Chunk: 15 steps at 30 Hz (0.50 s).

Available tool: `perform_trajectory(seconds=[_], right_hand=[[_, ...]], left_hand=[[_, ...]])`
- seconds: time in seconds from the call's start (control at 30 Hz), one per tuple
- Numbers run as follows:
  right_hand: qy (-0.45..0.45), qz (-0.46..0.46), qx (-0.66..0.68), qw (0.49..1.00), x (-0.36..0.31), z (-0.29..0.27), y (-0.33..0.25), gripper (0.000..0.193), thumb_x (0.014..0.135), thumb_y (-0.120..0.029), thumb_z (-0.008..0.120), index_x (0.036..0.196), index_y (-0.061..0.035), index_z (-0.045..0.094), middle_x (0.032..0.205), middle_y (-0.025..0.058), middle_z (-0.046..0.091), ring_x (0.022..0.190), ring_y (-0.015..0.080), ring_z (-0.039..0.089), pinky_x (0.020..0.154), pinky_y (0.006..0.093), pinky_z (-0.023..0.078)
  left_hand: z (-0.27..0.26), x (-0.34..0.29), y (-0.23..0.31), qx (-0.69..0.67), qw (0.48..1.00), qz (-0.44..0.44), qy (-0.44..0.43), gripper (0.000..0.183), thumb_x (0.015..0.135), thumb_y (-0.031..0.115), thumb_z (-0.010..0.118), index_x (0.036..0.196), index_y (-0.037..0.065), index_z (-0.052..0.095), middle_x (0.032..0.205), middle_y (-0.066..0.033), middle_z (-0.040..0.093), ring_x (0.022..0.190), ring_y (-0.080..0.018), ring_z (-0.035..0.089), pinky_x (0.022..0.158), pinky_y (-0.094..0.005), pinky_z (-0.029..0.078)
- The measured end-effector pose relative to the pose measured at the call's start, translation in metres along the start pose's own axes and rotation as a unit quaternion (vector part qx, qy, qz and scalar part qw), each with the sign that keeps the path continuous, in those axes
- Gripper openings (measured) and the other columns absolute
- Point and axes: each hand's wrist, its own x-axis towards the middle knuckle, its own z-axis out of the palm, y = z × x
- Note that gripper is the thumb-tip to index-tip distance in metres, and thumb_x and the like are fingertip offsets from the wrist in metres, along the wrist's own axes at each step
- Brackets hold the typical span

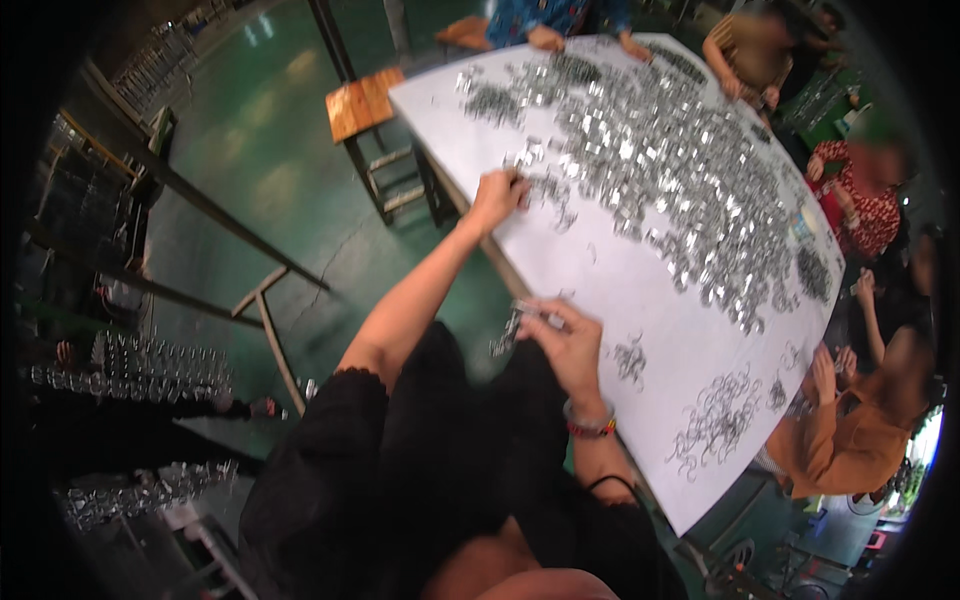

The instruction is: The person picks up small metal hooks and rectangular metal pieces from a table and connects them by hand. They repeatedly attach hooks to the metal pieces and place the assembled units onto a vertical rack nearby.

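Head view: my right grip (568, 342) pinches one metal piece (503, 338) at the counter's (650, 312) near edge; its long axis slants outward, off the counter. My left grip (495, 200), fingers curled above the counter, is nearer the single large heap (655, 165) mid-counter; its contents I cannot tell. Heap parts: uncountable.

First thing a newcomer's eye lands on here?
The glittering heap of metal pieces spread over the white tabletop. Then the person's hands at the near edge: left hand over the tabletop, right hand nearer the body, holding small metal parts.
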Motion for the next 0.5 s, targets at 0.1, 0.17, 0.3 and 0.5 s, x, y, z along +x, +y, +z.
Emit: perform_trajectory(seconds=[0.1,0.17,0.3,0.5], right_hand=[[0.027,-0.023,0.013,0.999,-0.004,0.002,0.006,0.019,0.083,0.002,0.064,0.102,0.0052,0.067,0.083,0.0073,0.067,0.067,0.0108,0.063,0.064,0.0227,0.05],[0.045,-0.033,0.018,0.998,-0.007,0.002,0.007,0.02,0.082,0.002,0.065,0.102,0.0057,0.067,0.082,0.0083,0.067,0.067,0.0115,0.063,0.064,0.0229,0.051],[0.063,-0.042,0.083,0.994,-0.009,0.012,0.009,0.023,0.082,0.005,0.065,0.105,0.0085,0.062,0.085,0.0133,0.066,0.067,0.0143,0.064,0.062,0.0237,0.053],[0.091,-0.066,0.121,0.986,-0.007,0.018,0.004,0.017,0.082,0.006,0.064,0.098,0.0082,0.061,0.087,0.0151,0.066,0.068,0.0153,0.064,0.061,0.0249,0.055]], left_hand=[[-0.008,-0.049,0.01,-0.367,0.926,-0.059,-0.062,0.022,0.089,0.01,0.063,0.098,-0.01,0.061,0.087,-0.013,0.065,0.073,-0.0173,0.066,0.069,-0.0267,0.056],[-0.029,-0.091,0.044,-0.428,0.893,-0.086,-0.108,0.023,0.086,0.011,0.066,0.099,-0.008,0.062,0.089,-0.0115,0.065,0.077,-0.0162,0.064,0.076,-0.0278,0.055],[-0.049,-0.152,0.059,-0.445,0.882,-0.072,-0.141,0.019,0.083,0.012,0.07,0.095,-0.003,0.067,0.099,-0.009,0.065,0.092,-0.0171,0.061,0.09,-0.0317,0.046],[-0.049,-0.182,0.062,-0.374,0.922,0.002,-0.101,0.013,0.084,0.01,0.068,0.092,0.0,0.067,0.108,-0.0088,0.061,0.102,-0.016,0.056,0.091,-0.0314,0.045]])
